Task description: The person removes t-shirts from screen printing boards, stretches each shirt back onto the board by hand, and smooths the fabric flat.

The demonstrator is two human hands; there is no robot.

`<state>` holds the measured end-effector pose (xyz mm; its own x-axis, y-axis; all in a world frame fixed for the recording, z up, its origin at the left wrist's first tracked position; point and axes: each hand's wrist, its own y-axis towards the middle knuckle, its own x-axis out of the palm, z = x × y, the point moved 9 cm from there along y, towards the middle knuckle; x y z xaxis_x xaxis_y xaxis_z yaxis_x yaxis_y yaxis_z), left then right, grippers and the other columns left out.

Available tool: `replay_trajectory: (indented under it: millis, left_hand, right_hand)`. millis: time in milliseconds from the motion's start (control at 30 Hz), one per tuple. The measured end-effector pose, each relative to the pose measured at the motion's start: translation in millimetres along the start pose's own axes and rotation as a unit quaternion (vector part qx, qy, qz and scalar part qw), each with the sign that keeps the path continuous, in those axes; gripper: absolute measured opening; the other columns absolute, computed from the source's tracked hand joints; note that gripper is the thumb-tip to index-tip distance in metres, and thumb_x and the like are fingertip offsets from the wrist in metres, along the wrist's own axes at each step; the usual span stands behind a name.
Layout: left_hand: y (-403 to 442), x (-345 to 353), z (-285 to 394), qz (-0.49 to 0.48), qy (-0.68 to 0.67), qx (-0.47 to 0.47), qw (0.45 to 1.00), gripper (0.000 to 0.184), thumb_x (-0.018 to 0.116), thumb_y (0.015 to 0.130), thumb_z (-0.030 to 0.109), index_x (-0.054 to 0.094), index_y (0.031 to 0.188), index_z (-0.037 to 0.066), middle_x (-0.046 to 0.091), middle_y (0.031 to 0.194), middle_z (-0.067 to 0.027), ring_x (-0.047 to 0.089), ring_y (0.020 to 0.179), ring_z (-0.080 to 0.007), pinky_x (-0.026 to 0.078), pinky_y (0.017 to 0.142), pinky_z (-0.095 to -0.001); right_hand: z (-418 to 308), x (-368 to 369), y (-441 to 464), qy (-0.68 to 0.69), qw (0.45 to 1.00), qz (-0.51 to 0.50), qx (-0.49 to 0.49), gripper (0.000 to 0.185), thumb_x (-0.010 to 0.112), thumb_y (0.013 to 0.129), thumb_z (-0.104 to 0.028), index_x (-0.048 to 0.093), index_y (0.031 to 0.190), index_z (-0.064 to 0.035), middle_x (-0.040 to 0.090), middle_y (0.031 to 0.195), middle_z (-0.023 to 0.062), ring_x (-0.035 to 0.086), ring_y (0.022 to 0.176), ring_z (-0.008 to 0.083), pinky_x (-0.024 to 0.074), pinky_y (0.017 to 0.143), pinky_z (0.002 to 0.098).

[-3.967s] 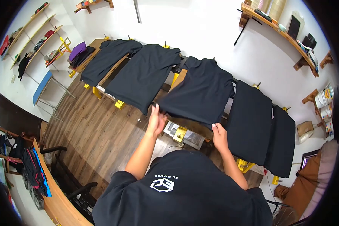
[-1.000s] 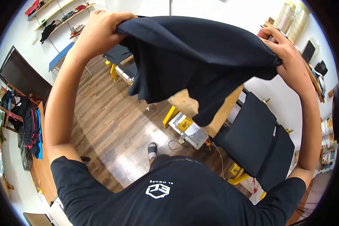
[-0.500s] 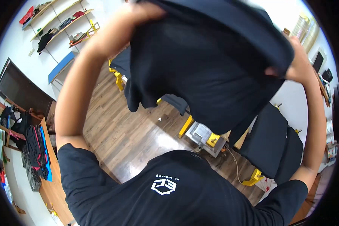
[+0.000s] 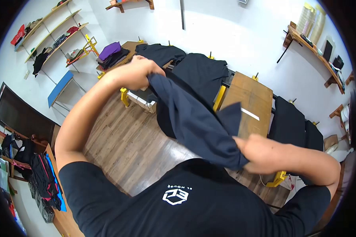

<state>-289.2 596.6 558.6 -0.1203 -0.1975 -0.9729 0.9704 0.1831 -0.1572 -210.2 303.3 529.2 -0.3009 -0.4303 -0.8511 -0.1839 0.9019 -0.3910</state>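
Observation:
A dark T-shirt [image 4: 194, 118] is stretched slantwise in front of my chest, bunched and folded between both hands. My left hand [image 4: 140, 71] is closed around its upper left end, raised higher. Lower down, my right hand [image 4: 261, 154] grips the other end with fingers wrapped into the cloth; it is slightly blurred. A loose corner of the fabric sticks up near my right hand. Just beyond the T-shirt is a bare wooden board [image 4: 251, 94] with a white strip on it. The T-shirt hides part of the floor and the black garment behind it.
Black garments [image 4: 201, 73] lie over neighbouring boards with yellow clamps. More black cloth covers boards [image 4: 286, 118] at the right. A purple folded cloth [image 4: 110, 50] tops a pile at the back left. Wall shelves [image 4: 316, 49] hold rolls and small items.
Both hands have come down, the right one also moving inward. The T-shirt, spread wide and high before, is now lowered and gathered, uncovering the boards and wall behind.

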Motion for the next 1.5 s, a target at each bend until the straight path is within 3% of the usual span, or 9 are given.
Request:
replay_trajectory:
  millis: [300,467,600,833,1000,1100,1267,1400,1500]
  left_hand:
    - [-101,77,198,-0.137,-0.234,0.362,0.892,0.032,0.081,0.088,0.024,0.064,0.087,-0.002,0.072,0.097,-0.0188,0.069,0.096,-0.0351,0.049,0.097,-0.0454]
    - [-79,137,116,-0.198,-0.226,0.167,0.939,0.044,0.087,0.076,0.030,0.070,0.108,0.005,0.076,0.093,-0.0150,0.074,0.088,-0.0348,0.055,0.076,-0.0445]
    - [-61,126,5,-0.121,0.102,-0.061,0.985,0.026,0.080,0.079,0.024,0.076,0.104,0.022,0.073,0.095,-0.0042,0.069,0.106,-0.0267,0.040,0.105,-0.0516]
    - [-66,84,181,-0.024,0.029,0.169,0.985,0.028,0.068,0.083,0.007,0.078,0.109,0.013,0.068,0.116,-0.0077,0.059,0.124,-0.0256,0.032,0.115,-0.0593]
    - [-67,83,324,-0.138,-0.243,0.313,0.908,0.021,0.073,0.086,0.016,0.062,0.084,-0.002,0.066,0.087,-0.0181,0.067,0.097,-0.0361,0.045,0.107,-0.0483]
    - [-22,87,270,-0.128,-0.234,0.156,0.951,0.031,0.074,0.083,0.027,0.071,0.099,0.000,0.070,0.076,-0.0206,0.069,0.080,-0.0435,0.055,0.077,-0.0533]
    - [17,103,118,0.044,0.164,0.018,0.985,0.034,0.082,0.068,0.027,0.079,0.101,0.019,0.071,0.093,-0.0029,0.060,0.108,-0.0277,0.037,0.103,-0.0475]
    - [32,90,144,0.084,0.232,0.043,0.968,0.025,0.076,0.073,0.013,0.081,0.097,0.021,0.068,0.101,0.0007,0.058,0.113,-0.0251,0.036,0.107,-0.0476]
    - [25,91,205,0.081,0.132,0.143,0.977,0.029,0.073,0.075,0.006,0.080,0.100,0.019,0.069,0.104,0.0003,0.059,0.115,-0.0241,0.037,0.108,-0.0487]
  right_hand:
    - [151,-23,-65,-0.150,0.961,0.051,0.227,0.035,0.072,0.064,-0.010,0.078,0.099,-0.0058,0.074,0.087,0.0146,0.073,0.088,0.0370,0.0590,0.080,0.0455]
    - [31,-40,-71,-0.217,0.956,0.197,0.008,0.041,0.069,0.075,-0.006,0.071,0.116,-0.0080,0.069,0.110,0.0075,0.070,0.090,0.0301,0.0588,0.076,0.0407]
    - [-6,9,-67,-0.228,0.960,0.141,-0.082,0.047,0.065,0.083,-0.010,0.066,0.130,-0.0088,0.068,0.126,0.0085,0.068,0.083,0.0249,0.0599,0.075,0.0356]
    - [137,37,-105,-0.030,0.991,-0.130,0.019,0.060,0.071,0.067,0.002,0.068,0.127,-0.0018,0.073,0.119,0.0155,0.066,0.114,0.0383,0.0569,0.096,0.0455]
    - [234,-3,-156,0.037,0.995,0.065,0.058,0.044,0.064,0.071,0.008,0.069,0.112,-0.0059,0.072,0.097,0.0181,0.068,0.100,0.0415,0.0558,0.081,0.0455]
    - [198,-4,-175,-0.141,0.976,0.068,0.150,0.054,0.068,0.068,0.006,0.072,0.120,-0.0106,0.071,0.094,0.0139,0.066,0.094,0.0379,0.0563,0.083,0.0433]
    - [75,18,-169,-0.198,0.952,0.199,-0.123,0.041,0.070,0.076,-0.009,0.075,0.117,-0.0091,0.070,0.116,0.0029,0.064,0.093,0.0232,0.0577,0.059,0.0315]
    - [91,83,-135,-0.104,0.952,-0.107,-0.268,0.023,0.069,0.079,-0.005,0.067,0.102,-0.0058,0.070,0.121,0.0118,0.066,0.101,0.0282,0.0610,0.078,0.0370]
    - [206,77,-121,0.024,0.990,-0.141,-0.012,0.062,0.066,0.073,-0.002,0.064,0.135,-0.0071,0.072,0.120,0.0200,0.068,0.114,0.0396,0.0558,0.098,0.0460]
